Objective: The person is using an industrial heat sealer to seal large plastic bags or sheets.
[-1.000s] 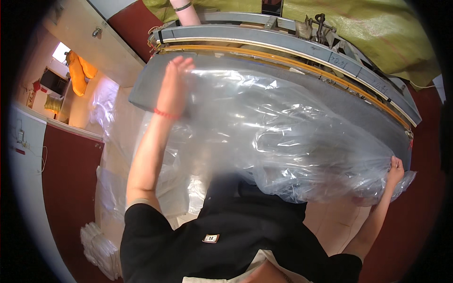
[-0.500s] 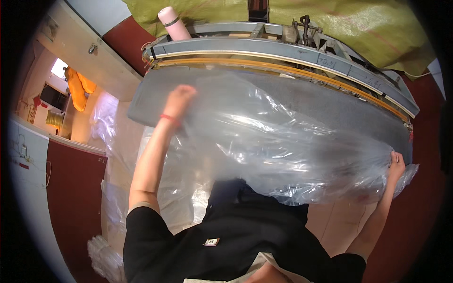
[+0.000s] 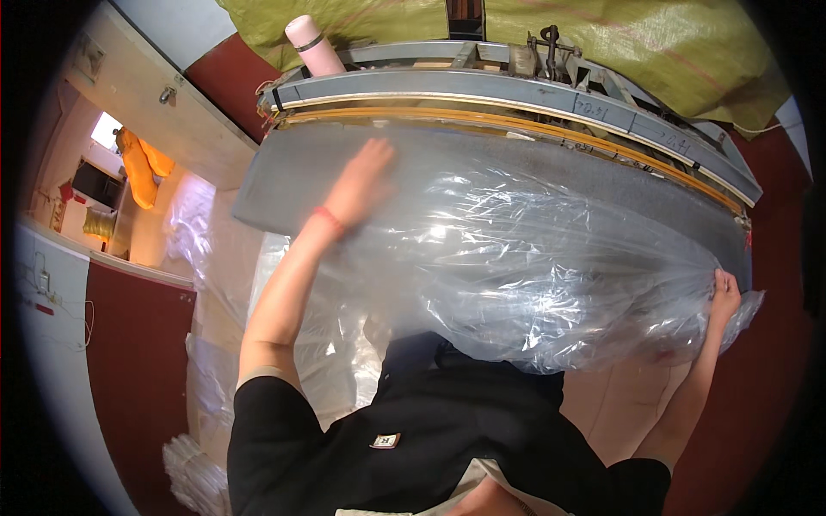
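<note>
Spreading across most of the grey padded bed (image 3: 284, 185) in front of you is a big clear plastic bag (image 3: 533, 267), crinkled and catching the light, and you are working it with both hands. Your left hand (image 3: 360, 182) is lying flat with the fingers open on the plastic near the bed's far left part, pressing down rather than gripping; a thin red band is sitting at that wrist. Your right hand (image 3: 723, 294) is clenching a bunched corner of the bag at the right end of the bed, where the film is gathering into tight pleats and hanging just over the edge. The near edge of the bag is drooping off the bed toward your black shirt (image 3: 413, 439). Behind the bed, a long grey metal bar with a yellow strip (image 3: 516, 107) is running the full width of the machine, just beyond the far edge of the plastic. A pink bottle (image 3: 311, 45) is standing at the machine's far left corner, and green sacking (image 3: 654, 43) is draping behind it. More clear plastic (image 3: 202, 404) is lying heaped on the floor to your left.
</note>
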The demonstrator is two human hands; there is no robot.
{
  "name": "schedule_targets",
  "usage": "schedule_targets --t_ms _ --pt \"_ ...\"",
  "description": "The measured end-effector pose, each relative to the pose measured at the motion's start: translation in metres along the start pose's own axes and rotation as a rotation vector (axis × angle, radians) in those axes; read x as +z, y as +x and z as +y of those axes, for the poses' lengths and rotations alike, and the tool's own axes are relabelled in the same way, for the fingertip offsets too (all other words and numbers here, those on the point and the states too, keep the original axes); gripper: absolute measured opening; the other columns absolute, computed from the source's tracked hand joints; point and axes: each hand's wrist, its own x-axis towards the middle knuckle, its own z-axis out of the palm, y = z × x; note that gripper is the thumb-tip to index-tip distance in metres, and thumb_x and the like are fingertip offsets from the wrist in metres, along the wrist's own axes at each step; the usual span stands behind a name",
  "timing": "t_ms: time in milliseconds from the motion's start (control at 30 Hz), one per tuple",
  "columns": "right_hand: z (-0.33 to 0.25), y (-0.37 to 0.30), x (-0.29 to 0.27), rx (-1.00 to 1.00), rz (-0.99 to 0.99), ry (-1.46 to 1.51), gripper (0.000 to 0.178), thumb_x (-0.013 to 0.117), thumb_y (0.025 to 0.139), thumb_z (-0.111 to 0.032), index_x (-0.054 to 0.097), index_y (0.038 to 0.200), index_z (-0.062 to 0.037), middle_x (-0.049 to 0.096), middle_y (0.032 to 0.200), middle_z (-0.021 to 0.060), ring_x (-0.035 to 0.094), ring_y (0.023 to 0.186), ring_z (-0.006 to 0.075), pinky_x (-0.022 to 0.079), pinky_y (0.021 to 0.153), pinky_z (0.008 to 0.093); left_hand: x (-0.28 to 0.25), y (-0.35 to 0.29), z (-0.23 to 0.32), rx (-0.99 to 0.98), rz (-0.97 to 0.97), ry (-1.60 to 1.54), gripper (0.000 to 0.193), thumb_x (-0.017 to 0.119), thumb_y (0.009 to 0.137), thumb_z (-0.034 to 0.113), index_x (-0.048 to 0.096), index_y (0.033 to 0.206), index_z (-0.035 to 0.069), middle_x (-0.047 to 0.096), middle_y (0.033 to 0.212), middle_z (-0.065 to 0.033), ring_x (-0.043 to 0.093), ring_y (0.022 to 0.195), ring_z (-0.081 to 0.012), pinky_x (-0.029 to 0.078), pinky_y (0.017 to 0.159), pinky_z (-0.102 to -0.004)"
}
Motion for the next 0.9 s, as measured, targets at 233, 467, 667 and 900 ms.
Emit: schedule_targets --t_ms 233,467,667,900 --pt "0.04 -0.024 -0.056 0.156 -0.005 0.161 0.021 0.06 0.08 -0.021 0.061 0.085 -0.0004 0.057 0.078 -0.0012 0.048 0.074 0.0069 0.038 0.071 0.0198 0.008 -0.021 0.022 0.038 -0.104 -0.113 0.047 0.055 0.08 0.03 0.045 0.115 0.001 0.039 0.126 -0.017 0.034 0.118 -0.0333 0.031 0.095 -0.0384" --pt "0.047 -0.036 -0.077 0.28 -0.002 0.342 0.017 0.06 0.08 -0.021 0.062 0.083 -0.0038 0.054 0.075 -0.0038 0.046 0.071 0.0051 0.036 0.069 0.0184 0.026 0.028 0.023 -0.44 0.128 -0.159 0.022 0.057 0.077 0.023 0.059 0.085 0.003 0.062 0.08 -0.0128 0.058 0.075 -0.0283 0.045 0.067 -0.036" --pt "0.023 -0.015 -0.076 0.393 0.036 0.497 0.016 0.06 0.08 -0.018 0.062 0.086 -0.0039 0.057 0.079 -0.0028 0.049 0.074 0.007 0.038 0.071 0.0202 0.052 0.049 0.012 -0.673 0.282 -0.115 0.02 0.059 0.074 0.023 0.059 0.078 0.003 0.061 0.071 -0.012 0.058 0.067 -0.03 0.045 0.062 -0.0398" --pt "0.022 0.063 -0.01 0.375 0.128 0.289 0.02 0.058 0.081 -0.023 0.062 0.087 -0.0035 0.059 0.078 0.0007 0.051 0.071 0.009 0.041 0.066 0.0223 0.087 0.064 -0.044 -0.777 0.753 -0.49 0.017 0.044 0.083 0.018 0.051 0.078 0.003 0.052 0.06 -0.0056 0.05 0.053 -0.0139 0.042 0.048 -0.0282"
